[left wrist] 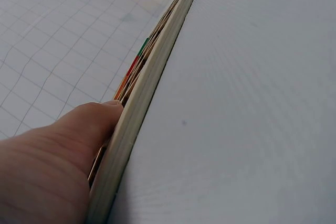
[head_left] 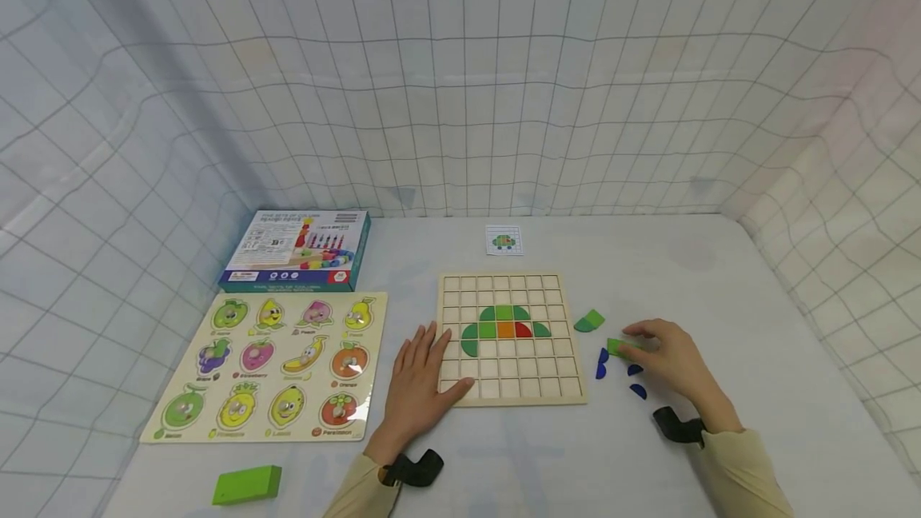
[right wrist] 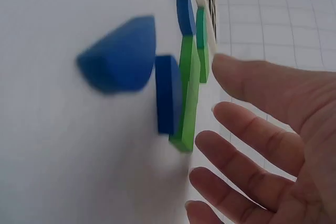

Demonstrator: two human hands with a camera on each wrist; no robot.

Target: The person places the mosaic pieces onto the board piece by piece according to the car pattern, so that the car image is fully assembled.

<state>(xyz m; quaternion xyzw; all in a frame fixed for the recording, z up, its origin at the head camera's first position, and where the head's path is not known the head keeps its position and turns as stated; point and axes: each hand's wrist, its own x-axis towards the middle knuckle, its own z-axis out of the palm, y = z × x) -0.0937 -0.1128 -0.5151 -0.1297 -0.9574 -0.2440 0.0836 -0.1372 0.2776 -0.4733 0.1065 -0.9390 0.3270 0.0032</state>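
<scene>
One green block (head_left: 247, 486) lies at eight o'clock from one board (head_left: 525, 367). The left hand (head_left: 420, 386) spreads its grip apart on the nine o'clock edge. At three o'clock, four blue pieces (head_left: 638, 392) and light green pieces (head_left: 614, 345), too hidden to count, lie by the right hand (head_left: 669, 354), its grip apart. Nine colored shapes (head_left: 506, 330) sit on the board; one card (head_left: 504, 241) lies at twelve o'clock.

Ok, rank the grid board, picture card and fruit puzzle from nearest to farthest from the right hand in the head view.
From the right hand:
1. Grid board, just to its left.
2. Picture card, beyond the board.
3. Fruit puzzle, past the board, far left.
</scene>
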